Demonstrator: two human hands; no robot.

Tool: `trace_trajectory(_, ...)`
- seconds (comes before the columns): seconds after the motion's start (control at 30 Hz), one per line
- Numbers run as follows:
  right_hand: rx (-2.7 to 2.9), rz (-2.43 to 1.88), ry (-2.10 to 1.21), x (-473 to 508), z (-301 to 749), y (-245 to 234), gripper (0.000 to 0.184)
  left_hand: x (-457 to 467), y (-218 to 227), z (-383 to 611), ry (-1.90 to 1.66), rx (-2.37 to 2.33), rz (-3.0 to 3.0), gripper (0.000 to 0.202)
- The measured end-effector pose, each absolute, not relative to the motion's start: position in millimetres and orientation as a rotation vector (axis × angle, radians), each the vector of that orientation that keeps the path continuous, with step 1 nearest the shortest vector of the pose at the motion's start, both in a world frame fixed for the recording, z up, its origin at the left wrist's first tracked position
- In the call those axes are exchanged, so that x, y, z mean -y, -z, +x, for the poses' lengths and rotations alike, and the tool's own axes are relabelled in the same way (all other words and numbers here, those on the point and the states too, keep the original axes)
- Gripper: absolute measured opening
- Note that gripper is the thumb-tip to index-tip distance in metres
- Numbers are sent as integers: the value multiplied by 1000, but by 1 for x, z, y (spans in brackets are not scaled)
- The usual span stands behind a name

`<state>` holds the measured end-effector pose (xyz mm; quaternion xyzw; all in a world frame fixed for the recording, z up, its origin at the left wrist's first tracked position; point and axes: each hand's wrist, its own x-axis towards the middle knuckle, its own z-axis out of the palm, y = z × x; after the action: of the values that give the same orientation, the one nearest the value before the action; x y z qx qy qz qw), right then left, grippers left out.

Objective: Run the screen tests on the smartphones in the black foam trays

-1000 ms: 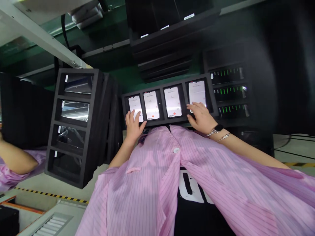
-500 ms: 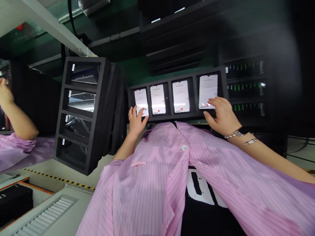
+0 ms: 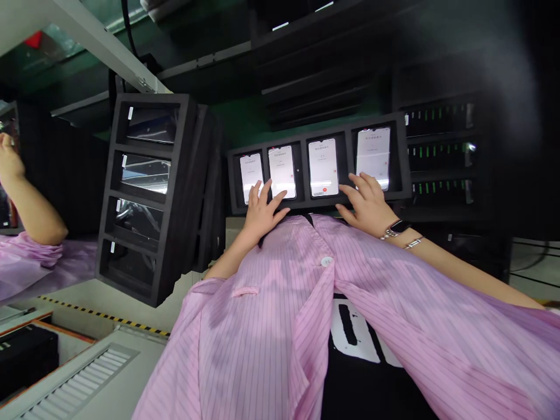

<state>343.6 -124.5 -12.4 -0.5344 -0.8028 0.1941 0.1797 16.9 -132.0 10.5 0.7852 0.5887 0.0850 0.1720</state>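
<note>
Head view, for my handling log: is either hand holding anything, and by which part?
Nothing is held: the left hand and right hand lie open, fingers spread across the lower parts of smartphones in a black foam tray.

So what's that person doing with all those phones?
A person in a pink striped coat is reaching over a black foam tray holding four lit-up phones. The left hand has fingers on the two left phones. The right hand has fingers on the far-right phone.
</note>
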Motion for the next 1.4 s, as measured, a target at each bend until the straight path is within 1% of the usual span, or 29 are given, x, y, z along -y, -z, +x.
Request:
trace_trajectory(0.17, 2388, -1488, -514, 124, 334, 26, 59, 132, 1, 24, -219, -1614, 2273, 55)
trace_trajectory(0.37, 2409, -1490, -486, 124, 330, 37, 67, 152, 3, -16, -410, -1860, 2136, 67)
trace_trajectory(0.53, 2420, -1490, -492, 125, 330, 35, 67, 170, 9, -44, -343, -1996, 2042, 64)
trace_trajectory(0.63, 2344, -1544, -425, 127, 345, 30, 75, 172, 13, -46, -304, -2004, 2025, 62)
trace_trajectory(0.8, 2203, -1753, -293, 134, 385, 26, 88, 166, 15, -46, -327, -1996, 2022, 64)
trace_trajectory(0.93, 2207, -1843, -288, 141, 399, 30, 86, 163, 13, -49, -317, -1996, 2028, 59)
trace_trajectory(1.1, 2208, -1888, -348, 144, 394, 32, 80, 156, 6, -34, -407, -1930, 2103, 69)
trace_trajectory(1.2, 2213, -1913, -383, 144, 391, 29, 74, 146, 3, -12, -390, -1784, 2208, 64)
trace_trajectory(1.27, 2208, -1908, -396, 144, 390, 25, 77, 139, 1, 2, -334, -1680, 2267, 60)
trace_trajectory(1.4, 2176, -1873, -406, 141, 387, 21, 85, 134, 1, 15, -271, -1623, 2270, 61)
